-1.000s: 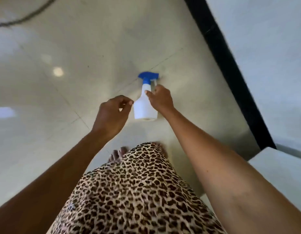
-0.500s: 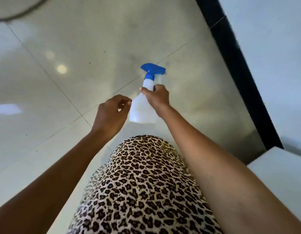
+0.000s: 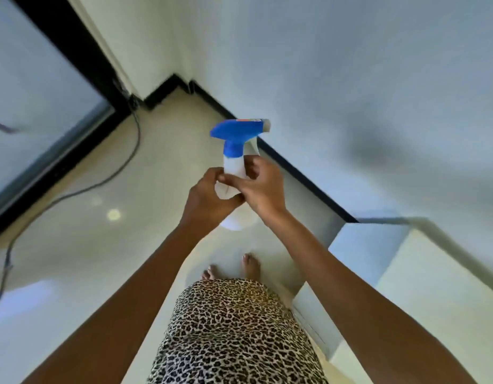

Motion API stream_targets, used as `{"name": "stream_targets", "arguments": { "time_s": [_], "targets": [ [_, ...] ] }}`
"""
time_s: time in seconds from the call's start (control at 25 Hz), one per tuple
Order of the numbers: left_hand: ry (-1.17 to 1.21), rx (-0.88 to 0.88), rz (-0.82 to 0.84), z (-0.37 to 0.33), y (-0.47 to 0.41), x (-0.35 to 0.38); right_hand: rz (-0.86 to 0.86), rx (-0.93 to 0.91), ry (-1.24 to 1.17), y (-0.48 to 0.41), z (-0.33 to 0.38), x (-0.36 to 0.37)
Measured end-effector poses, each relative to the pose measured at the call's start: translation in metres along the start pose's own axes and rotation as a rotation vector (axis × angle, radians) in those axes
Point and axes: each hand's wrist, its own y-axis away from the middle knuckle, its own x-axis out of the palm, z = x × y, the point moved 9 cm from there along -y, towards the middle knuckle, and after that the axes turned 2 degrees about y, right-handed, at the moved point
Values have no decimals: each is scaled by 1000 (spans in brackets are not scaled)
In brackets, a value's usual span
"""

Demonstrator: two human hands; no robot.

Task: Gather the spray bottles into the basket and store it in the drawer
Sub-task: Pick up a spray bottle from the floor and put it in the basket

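Observation:
A white spray bottle (image 3: 233,169) with a blue trigger head is held upright in the air in front of me, above the floor. My left hand (image 3: 209,198) wraps its lower body from the left. My right hand (image 3: 263,188) grips its neck and shoulder from the right, fingers across the front. Both hands touch the bottle, and its base peeks out below them. No basket or drawer shows in the head view.
A pale glossy tiled floor (image 3: 82,245) lies below, with a dark cable (image 3: 107,178) trailing across it at left. A black-framed glass door (image 3: 32,87) stands far left. A white wall with black skirting (image 3: 303,173) runs right. A white cabinet top (image 3: 422,278) sits at lower right.
The bottle has come up off the floor. My left hand has closed onto it alongside the right. The view has swung up toward the wall corner and door.

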Motion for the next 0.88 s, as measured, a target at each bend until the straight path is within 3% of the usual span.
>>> {"name": "stream_targets", "arguments": {
  "time_s": [0.2, 0.36, 0.72, 0.88],
  "targets": [
    [82, 223, -97, -138, 80, -4, -164, -134, -68, 87, 90, -119],
    [51, 349, -58, -211, 151, 27, -260, -182, -42, 154, 105, -200],
    [-40, 477, 54, -269, 336, 160, -519, -142, -115, 360, 5, -412],
    [-39, 545, 214, -280, 442, 252, -674, -192, -59, 480, -43, -500]
  ]
}}
